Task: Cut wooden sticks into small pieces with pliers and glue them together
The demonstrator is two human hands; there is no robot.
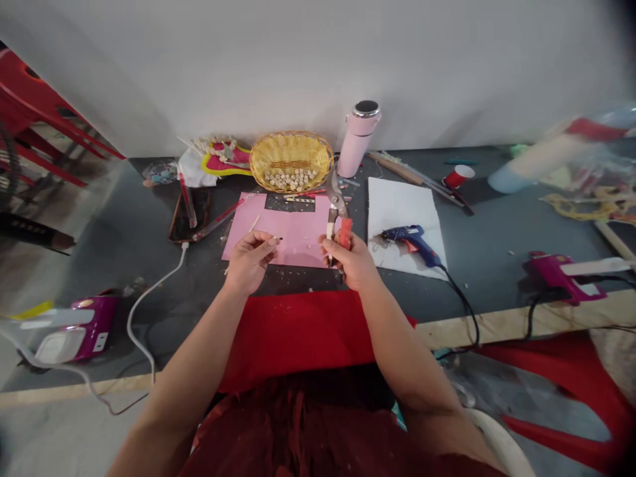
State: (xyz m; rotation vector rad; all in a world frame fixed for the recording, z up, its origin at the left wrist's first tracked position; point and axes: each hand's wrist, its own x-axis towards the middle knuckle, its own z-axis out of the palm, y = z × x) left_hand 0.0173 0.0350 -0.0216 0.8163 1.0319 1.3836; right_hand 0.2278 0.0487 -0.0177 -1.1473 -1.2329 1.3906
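My left hand (251, 260) pinches a small pale piece with a dark tip (278, 238) over the pink sheet (293, 228). To its right, my right hand (352, 257) is wrapped round pruning shears (336, 199), whose metal blades point away from me. One shears handle looks red and the other pale. A thin white stick (254, 223) lies on the pink sheet beside my left hand. Behind the sheet stands a yellow woven basket (291, 151) with many small pale pieces inside.
A blue glue gun (412, 242) lies on white paper (397, 199) at the right. Behind are a pink flask (355, 142) and a red spool (458, 175). Purple power sockets (97, 324) with cables stand left and right. A phone (189, 215) lies at the left.
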